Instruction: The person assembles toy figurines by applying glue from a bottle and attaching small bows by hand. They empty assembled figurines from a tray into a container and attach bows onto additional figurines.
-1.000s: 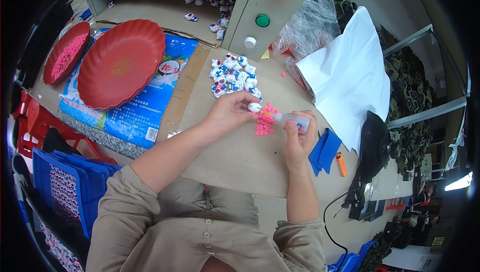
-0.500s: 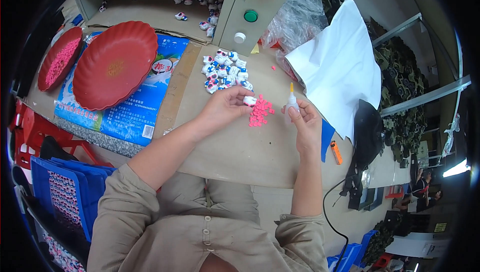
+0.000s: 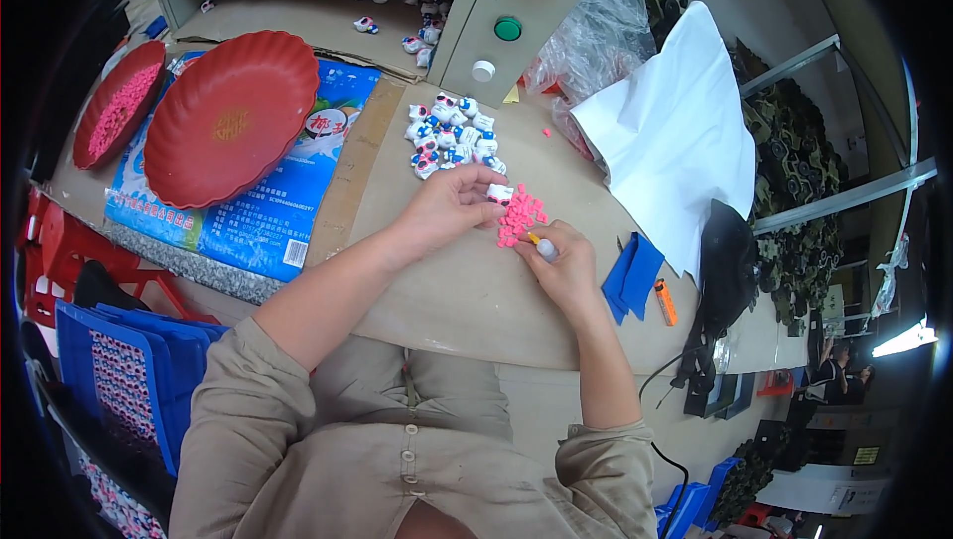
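Note:
Between the thumb and fingers of my left hand (image 3: 449,205) is a small white figurine (image 3: 500,194). Just to the right of it lies a loose pile of small pink pieces (image 3: 522,209). At the pile's near edge, my right hand (image 3: 573,269) is closed around a small white squeeze bottle (image 3: 547,251) with a yellow nozzle, tilted toward the pink pieces. Its fingertips are beside the lowest pieces; whether they touch one I cannot tell. Beyond my left hand sits a cluster of white figurines with blue and dark markings (image 3: 452,132).
A large red scalloped dish (image 3: 213,157) and a smaller dish of pink pieces (image 3: 124,107) stand left. A grey machine with buttons (image 3: 486,43) rises behind, more figurines inside. Right lie white sheeting (image 3: 665,132), blue cloth pieces (image 3: 633,276) and an orange lighter (image 3: 665,303).
My right hand has moved left and nearer, down to the pink pile, and the bottle has tipped from upright to slanted. My left hand keeps the figurine in nearly the same place.

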### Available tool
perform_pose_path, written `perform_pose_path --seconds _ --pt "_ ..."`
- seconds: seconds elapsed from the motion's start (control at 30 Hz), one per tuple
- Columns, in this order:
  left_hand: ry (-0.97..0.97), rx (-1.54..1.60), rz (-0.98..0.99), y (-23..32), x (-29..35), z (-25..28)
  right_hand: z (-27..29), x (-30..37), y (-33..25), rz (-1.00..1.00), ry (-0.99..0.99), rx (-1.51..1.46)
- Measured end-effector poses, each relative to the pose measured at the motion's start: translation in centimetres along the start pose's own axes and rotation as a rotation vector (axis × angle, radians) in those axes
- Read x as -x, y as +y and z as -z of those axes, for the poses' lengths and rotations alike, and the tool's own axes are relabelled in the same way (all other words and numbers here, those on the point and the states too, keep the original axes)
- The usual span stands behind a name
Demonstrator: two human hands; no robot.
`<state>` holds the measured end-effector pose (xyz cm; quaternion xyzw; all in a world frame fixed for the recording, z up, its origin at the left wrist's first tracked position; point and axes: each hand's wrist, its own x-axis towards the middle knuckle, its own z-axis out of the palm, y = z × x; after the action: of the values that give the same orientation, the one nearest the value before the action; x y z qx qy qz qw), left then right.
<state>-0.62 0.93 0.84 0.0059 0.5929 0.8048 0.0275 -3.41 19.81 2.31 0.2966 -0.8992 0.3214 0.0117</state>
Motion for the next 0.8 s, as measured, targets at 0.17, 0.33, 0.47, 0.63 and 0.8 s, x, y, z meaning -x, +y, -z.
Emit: perform_pose_path --seconds 0.17,0.33,0.47,0.63,0.8 --pt "-0.017 -0.032 0.016 0.2 0.0 -0.1 0.2 -0.1 -0.6 0.004 -0.012 0.043" --pt "-0.059 -0.031 0.037 0.2 0.2 -0.2 0.8 -0.8 -0.8 -0.157 0.015 -0.347" --pt "-0.095 -0.065 0.027 0.0 0.3 -0.3 0.9 -1.6 -2.4 -0.321 -0.012 -0.803" --pt "-0.117 -0.112 0.032 -0.4 0.2 -0.3 0.4 -1.6 -2.6 -0.364 0.009 -0.855" --pt "-0.115 -0.148 -0.023 -0.4 0.4 -0.3 0.6 -1.8 -3.2 -0.384 -0.022 -0.896"
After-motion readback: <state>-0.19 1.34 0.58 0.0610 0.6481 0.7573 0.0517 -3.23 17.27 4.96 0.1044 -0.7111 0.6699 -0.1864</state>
